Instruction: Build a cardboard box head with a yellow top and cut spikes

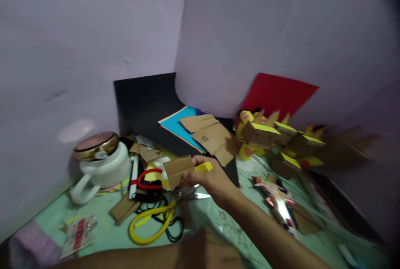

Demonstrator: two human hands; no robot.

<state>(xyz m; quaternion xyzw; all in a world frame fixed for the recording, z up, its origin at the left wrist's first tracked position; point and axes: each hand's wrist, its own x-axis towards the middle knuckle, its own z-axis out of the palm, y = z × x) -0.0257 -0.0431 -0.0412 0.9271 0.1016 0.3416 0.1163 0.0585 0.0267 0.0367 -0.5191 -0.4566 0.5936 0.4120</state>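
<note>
My right hand (pixel 211 180) is closed around a small folded piece of cardboard (pixel 178 169), pinched between thumb and fingers. A bit of yellow paper (pixel 203 167) sticks out beside the thumb. At the bottom edge, my left hand (pixel 210 250) is smeared by motion; its fingers cannot be made out. Just below the held cardboard lie scissor blades (pixel 186 194). A red loop handle (pixel 150 179) and a yellow loop handle (pixel 151 223) are beside them, over tangled black cord (pixel 170 229). A cardboard strip (pixel 124 209) rests to their left.
A white mug (pixel 108 167) with a gold-rimmed round item on top stands at left. Behind are black sheets (pixel 146 106), blue paper (pixel 178 125) and flat cardboard (pixel 215 137). At right sit spiky cardboard shapes (pixel 262 133), a red sheet (pixel 281 94) and shiny wrappers (pixel 278 202).
</note>
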